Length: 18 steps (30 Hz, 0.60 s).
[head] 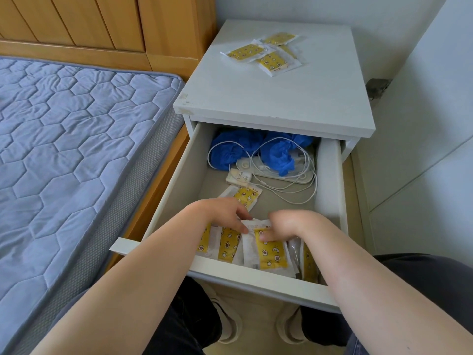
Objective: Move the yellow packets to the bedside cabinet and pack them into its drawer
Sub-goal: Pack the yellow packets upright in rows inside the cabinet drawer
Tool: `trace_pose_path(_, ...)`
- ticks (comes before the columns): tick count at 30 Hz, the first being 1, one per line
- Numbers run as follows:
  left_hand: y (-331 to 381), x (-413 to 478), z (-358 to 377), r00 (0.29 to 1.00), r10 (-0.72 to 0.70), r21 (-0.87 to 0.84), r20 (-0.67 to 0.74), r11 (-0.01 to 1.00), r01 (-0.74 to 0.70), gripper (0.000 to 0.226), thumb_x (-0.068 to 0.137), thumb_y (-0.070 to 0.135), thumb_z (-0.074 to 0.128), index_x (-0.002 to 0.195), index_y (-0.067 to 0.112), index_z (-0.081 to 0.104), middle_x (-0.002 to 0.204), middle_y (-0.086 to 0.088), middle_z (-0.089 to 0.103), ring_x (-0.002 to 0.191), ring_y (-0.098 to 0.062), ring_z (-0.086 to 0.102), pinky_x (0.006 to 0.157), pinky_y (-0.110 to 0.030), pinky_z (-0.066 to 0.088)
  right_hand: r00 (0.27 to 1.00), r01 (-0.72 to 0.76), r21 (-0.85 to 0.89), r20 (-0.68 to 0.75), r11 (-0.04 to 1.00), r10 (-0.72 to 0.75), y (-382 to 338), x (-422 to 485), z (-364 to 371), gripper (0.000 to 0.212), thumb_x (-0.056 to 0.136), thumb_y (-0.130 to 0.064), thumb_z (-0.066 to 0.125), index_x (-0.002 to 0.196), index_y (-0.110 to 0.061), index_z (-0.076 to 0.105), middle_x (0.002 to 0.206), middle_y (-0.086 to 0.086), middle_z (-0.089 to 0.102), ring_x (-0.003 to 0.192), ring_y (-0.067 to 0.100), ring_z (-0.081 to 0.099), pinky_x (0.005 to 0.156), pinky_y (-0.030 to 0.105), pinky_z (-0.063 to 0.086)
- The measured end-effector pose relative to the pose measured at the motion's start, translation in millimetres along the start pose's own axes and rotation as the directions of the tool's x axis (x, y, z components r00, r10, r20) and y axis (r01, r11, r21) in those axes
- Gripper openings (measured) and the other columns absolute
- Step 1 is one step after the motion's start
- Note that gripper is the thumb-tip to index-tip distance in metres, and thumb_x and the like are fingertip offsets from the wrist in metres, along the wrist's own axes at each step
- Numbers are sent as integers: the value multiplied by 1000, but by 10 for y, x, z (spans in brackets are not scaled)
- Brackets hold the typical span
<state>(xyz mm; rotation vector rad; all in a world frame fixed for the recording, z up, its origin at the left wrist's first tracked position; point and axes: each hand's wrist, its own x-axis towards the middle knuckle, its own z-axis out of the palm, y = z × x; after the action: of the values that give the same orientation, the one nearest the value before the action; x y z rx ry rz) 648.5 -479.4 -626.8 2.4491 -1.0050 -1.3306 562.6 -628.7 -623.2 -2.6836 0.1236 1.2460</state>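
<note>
The white bedside cabinet [256,98] has its top drawer [256,280] pulled out. Several yellow packets [271,254] stand in a row against the drawer's front wall. My left hand [220,213] and my right hand [291,224] are both inside the drawer, fingers curled on the top edges of those packets. One more yellow packet [245,196] lies flat on the drawer floor just beyond my left hand. A loose pile of yellow packets [266,53] sits on the far part of the cabinet top.
At the drawer's back lie blue crumpled material [279,152], a white cable [289,183] and a small white pack [236,176]. A bed with a blue quilted mattress [76,139] is on the left. A white wall panel [422,149] is on the right.
</note>
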Motion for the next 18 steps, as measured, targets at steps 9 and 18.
trace_pose_path(9,-75,90,-135,948,-88,-127,-304,991,51,30,93,28,58,122,21,65,127,4,61,109,-11,55,95,-27,41,996,48,179,-79,983,-35,100,60,-7,71,91,-64,38,134,-8,48,128,10,56,114,25,55,92,36,46)
trace_pose_path(18,-256,570,-153,821,-474,-49,-319,873,485,41,89,32,62,123,11,52,103,-5,58,85,-18,56,66,-28,45,992,67,293,-120,954,-33,108,209,21,54,88,-58,51,115,-12,61,108,5,65,94,21,62,79,32,50)
